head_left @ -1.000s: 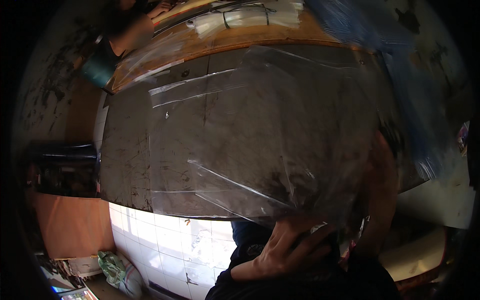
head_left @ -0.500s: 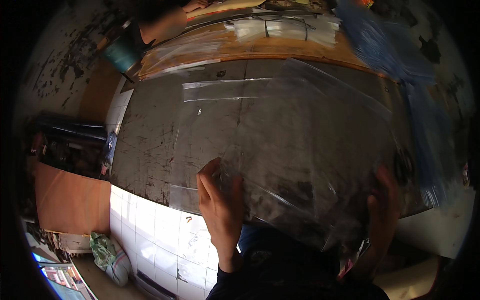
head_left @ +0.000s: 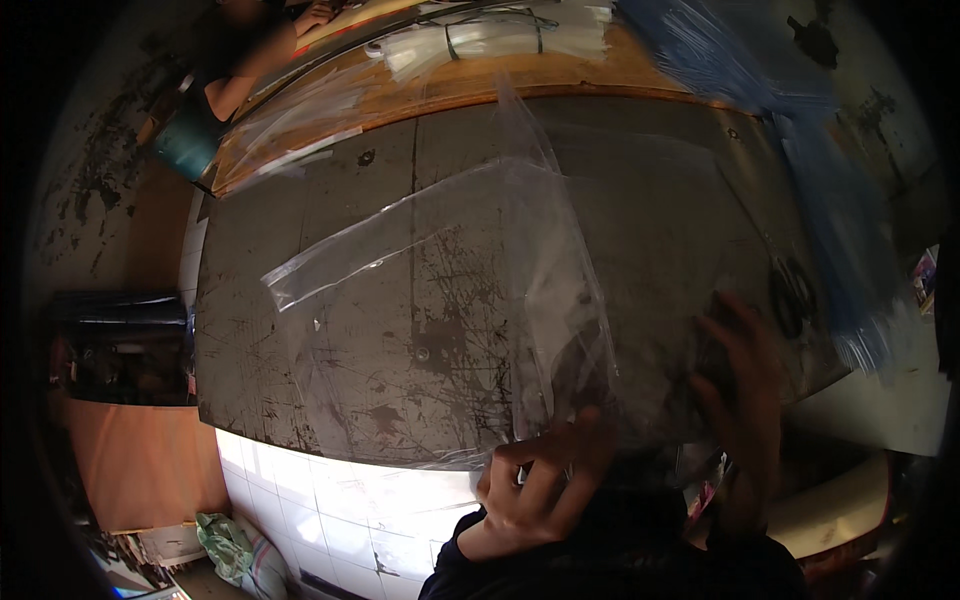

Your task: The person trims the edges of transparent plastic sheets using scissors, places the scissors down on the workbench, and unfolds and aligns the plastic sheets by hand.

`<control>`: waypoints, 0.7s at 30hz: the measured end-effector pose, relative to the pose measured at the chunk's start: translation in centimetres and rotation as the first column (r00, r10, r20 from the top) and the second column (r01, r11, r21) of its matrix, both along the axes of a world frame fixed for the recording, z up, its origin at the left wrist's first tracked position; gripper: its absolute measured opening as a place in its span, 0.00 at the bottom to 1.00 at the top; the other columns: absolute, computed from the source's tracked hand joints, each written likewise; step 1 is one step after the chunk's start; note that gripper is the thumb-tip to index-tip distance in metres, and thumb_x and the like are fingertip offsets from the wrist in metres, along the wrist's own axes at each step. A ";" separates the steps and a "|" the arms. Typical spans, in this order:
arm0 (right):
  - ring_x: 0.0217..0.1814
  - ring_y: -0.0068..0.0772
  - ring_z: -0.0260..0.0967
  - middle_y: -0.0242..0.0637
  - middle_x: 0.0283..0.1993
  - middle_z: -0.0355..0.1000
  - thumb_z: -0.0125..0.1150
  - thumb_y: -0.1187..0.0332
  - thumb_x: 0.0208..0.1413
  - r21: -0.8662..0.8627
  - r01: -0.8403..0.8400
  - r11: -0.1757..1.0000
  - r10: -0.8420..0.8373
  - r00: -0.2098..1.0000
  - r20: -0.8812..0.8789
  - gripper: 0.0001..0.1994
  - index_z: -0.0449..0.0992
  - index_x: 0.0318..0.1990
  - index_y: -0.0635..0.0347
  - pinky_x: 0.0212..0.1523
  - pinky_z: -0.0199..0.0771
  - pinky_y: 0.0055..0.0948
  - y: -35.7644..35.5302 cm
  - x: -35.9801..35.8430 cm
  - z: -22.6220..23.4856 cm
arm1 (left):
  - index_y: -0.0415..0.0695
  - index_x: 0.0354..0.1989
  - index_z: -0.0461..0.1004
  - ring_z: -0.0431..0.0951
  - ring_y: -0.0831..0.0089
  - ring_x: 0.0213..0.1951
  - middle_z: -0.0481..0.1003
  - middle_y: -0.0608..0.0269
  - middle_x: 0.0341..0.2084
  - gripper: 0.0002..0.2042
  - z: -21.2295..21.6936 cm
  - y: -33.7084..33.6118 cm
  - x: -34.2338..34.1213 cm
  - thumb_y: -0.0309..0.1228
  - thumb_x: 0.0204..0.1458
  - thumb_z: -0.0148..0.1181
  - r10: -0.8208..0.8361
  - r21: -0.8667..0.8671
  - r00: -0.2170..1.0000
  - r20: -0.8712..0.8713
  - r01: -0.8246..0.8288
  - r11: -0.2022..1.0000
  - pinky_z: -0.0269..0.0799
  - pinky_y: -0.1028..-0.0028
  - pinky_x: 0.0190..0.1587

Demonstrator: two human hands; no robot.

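Observation:
Clear plastic sheeting [head_left: 560, 260] lies across the dark, scratched tabletop [head_left: 440, 370], with a fold standing up along its middle. A shiny band [head_left: 370, 230] of it slants toward the left. My left hand [head_left: 545, 480] is at the table's front edge, its fingers bent and closed on the lower end of the folded plastic sheet. To the right, my right hand [head_left: 745, 385] rests over the sheeting with its fingers apart, in shadow. A pair of dark scissors [head_left: 793, 295] lies just beyond the right hand.
Blue plastic sheeting [head_left: 740, 60] hangs down the table's right side. At the back are a tied bundle of clear plastic [head_left: 490, 45] and loose clear strips [head_left: 300, 125] on a wooden board. A co-worker's arm [head_left: 250, 75] shows at far left, beside a teal container [head_left: 188, 145].
My left hand has moved right and toward me, drawing the plastic into a raised fold. The shiny band has tilted. My right hand has shifted slightly left, and the whole view has turned.

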State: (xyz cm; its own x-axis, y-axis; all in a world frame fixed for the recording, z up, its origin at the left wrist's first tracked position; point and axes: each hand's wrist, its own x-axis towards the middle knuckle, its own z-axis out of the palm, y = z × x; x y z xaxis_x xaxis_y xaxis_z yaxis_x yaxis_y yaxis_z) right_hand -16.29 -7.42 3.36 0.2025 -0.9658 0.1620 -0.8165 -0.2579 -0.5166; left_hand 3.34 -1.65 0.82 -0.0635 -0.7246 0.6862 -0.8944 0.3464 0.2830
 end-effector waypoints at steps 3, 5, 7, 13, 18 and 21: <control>0.63 0.49 0.55 0.44 0.60 0.58 0.65 0.73 0.39 0.034 0.006 0.999 -0.005 1.000 -0.020 0.25 0.69 0.49 0.57 0.60 0.56 0.47 -0.2 0.7 0.3 | 0.53 0.31 0.79 0.67 0.80 0.26 0.75 0.73 0.30 0.09 0.2 0.5 -0.8 0.24 0.41 0.63 -0.062 0.095 0.998 -0.007 0.062 0.994 0.59 0.78 0.26; 0.62 0.50 0.56 0.42 0.59 0.60 0.65 0.73 0.39 -0.112 -0.063 0.992 0.043 0.984 -0.172 0.23 0.70 0.47 0.57 0.60 0.57 0.47 -0.2 0.6 0.9 | 0.53 0.31 0.79 0.67 0.81 0.26 0.75 0.73 0.29 0.10 -0.2 0.4 -1.0 0.25 0.39 0.64 -0.082 0.060 0.996 -0.033 0.084 0.995 0.59 0.78 0.26; 0.60 0.48 0.59 0.42 0.56 0.62 0.64 0.72 0.41 -0.113 -0.065 0.991 0.053 0.993 -0.103 0.20 0.70 0.46 0.58 0.60 0.56 0.47 -0.4 1.1 2.2 | 0.53 0.32 0.79 0.66 0.81 0.26 0.74 0.73 0.27 0.10 -0.8 0.4 -1.2 0.25 0.38 0.64 -0.096 0.024 0.994 -0.050 0.097 0.995 0.58 0.78 0.25; 0.45 0.42 0.71 0.41 0.43 0.71 0.58 0.73 0.50 0.005 -0.150 0.989 0.142 0.948 0.285 0.11 0.71 0.42 0.59 0.48 0.68 0.38 -1.5 3.2 2.2 | 0.56 0.32 0.80 0.65 0.84 0.27 0.72 0.79 0.26 0.08 -2.3 0.7 -1.0 0.29 0.41 0.61 -0.121 -0.008 0.991 -0.049 0.121 0.993 0.60 0.84 0.27; 0.36 0.38 0.73 0.41 0.39 0.72 0.55 0.76 0.51 -0.028 -0.171 0.985 0.164 0.873 0.460 0.09 0.72 0.41 0.61 0.33 0.71 0.30 -2.1 3.4 1.8 | 0.55 0.33 0.79 0.67 0.83 0.28 0.72 0.75 0.27 0.10 -3.0 1.0 -0.8 0.28 0.41 0.61 -0.134 -0.061 0.984 -0.116 0.127 0.990 0.59 0.82 0.29; 0.35 0.37 0.73 0.40 0.37 0.72 0.54 0.78 0.51 0.049 -0.175 0.983 0.121 0.834 0.539 0.08 0.72 0.40 0.61 0.33 0.71 0.30 -2.3 3.6 1.8 | 0.53 0.34 0.79 0.68 0.83 0.27 0.72 0.74 0.28 0.11 -2.6 1.0 -0.2 0.28 0.40 0.61 -0.213 -0.027 0.967 -0.137 0.211 0.977 0.59 0.82 0.29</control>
